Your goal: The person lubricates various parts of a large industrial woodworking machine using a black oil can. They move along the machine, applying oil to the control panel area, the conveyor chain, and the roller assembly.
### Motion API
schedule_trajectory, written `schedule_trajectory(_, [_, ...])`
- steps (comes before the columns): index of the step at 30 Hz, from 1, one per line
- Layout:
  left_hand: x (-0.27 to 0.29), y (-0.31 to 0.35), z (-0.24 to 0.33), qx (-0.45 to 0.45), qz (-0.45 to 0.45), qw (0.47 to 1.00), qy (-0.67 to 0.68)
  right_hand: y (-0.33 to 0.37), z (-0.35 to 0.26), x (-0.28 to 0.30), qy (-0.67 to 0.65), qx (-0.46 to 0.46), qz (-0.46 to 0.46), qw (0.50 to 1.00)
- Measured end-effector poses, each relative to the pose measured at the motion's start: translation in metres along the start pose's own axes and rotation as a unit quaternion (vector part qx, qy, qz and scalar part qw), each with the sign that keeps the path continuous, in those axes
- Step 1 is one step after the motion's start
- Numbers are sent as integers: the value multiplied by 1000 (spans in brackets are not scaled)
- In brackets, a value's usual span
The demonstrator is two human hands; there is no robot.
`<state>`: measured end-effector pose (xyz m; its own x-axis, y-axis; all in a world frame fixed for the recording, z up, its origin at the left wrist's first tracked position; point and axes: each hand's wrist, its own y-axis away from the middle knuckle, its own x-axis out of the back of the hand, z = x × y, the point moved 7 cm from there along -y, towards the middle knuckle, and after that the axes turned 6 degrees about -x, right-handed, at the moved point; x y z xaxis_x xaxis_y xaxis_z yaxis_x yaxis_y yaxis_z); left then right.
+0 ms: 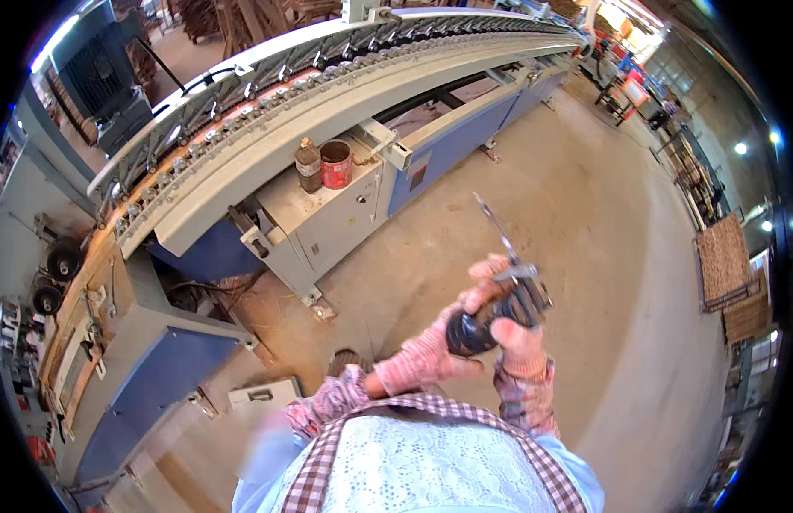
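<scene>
Out in front of the long machine [354, 98], apart from its frame, a dark handheld tool [470, 333] is held up between two hands — its slim metal rod [497, 229] slants toward the machine. The left hand [431, 349] is closed round the tool's machine-facing side, its fingers curled up as far as the metal head [520, 272]; the right hand [522, 349], on the side farther from the machine, presses its thumb to the dark body, and whether its other fingers are closed I cannot tell. Blur softens the tool, so it may be an oiler. At the machine's near side stands a grey cabinet [338, 235] — on its top, a brown bottle [308, 168] beside a red can [337, 168] (open at the top). Well apart from the machine, across the floor [619, 256], stand brown panels [723, 256].
</scene>
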<state>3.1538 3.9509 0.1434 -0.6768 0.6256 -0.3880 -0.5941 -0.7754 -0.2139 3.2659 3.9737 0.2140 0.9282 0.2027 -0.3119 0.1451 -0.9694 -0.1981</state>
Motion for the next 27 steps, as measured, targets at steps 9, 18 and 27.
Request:
schedule_trajectory(9, [193,-33,34,23,369,912,-175,-210,20,46,-21,-94,-142,985])
schedule_trajectory(18, [357,-173,93,-110,543,794,-250,-413,22,80,139,-130,-203,961])
schedule_trajectory(27, [456,-301,90,-103,588,752,-280,-581,52,70,209,-171,-265,926])
